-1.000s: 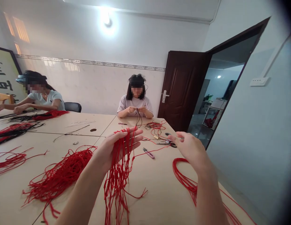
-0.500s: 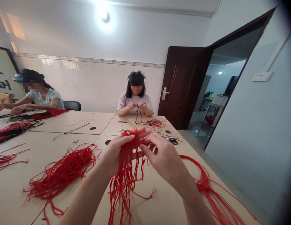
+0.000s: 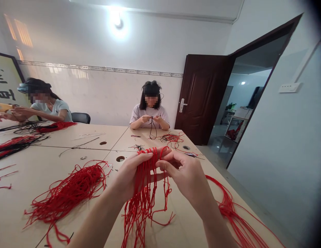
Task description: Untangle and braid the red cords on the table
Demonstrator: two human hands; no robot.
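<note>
A row of red cords (image 3: 142, 182) is draped over the fingers of the left hand (image 3: 130, 172) and held down there by the thumb, with the long ends left hanging toward the desk (image 3: 181, 225). The left fingers are stretched out and slightly parted, and a gap can be seen between them. Nearer their tips, a single red cord (image 3: 164, 182) is set apart from the row; its upper part appears to be pinched between the thumb and forefinger of the right hand (image 3: 184, 170), though the exact contact is partly covered by the fingers themselves.

As far as can be judged, a good number of cords has already been laid side by side across the left hand, while the single cord has not yet been brought up against the others. Knots and twisted lengths can be made out in the hanging cords; how many are held cannot be counted, since they are overlapped.

Plenty is left unheld: a loose heap of red cords (image 3: 72, 191) is spread to the left of the left forearm, and a long red bundle (image 3: 226, 205) is laid beyond the right forearm, partly hidden by it. Whether these are finished cannot be told. Across the desk, a black cord (image 3: 150, 132) is held in both hands by a co-worker (image 3: 150, 113).
</note>
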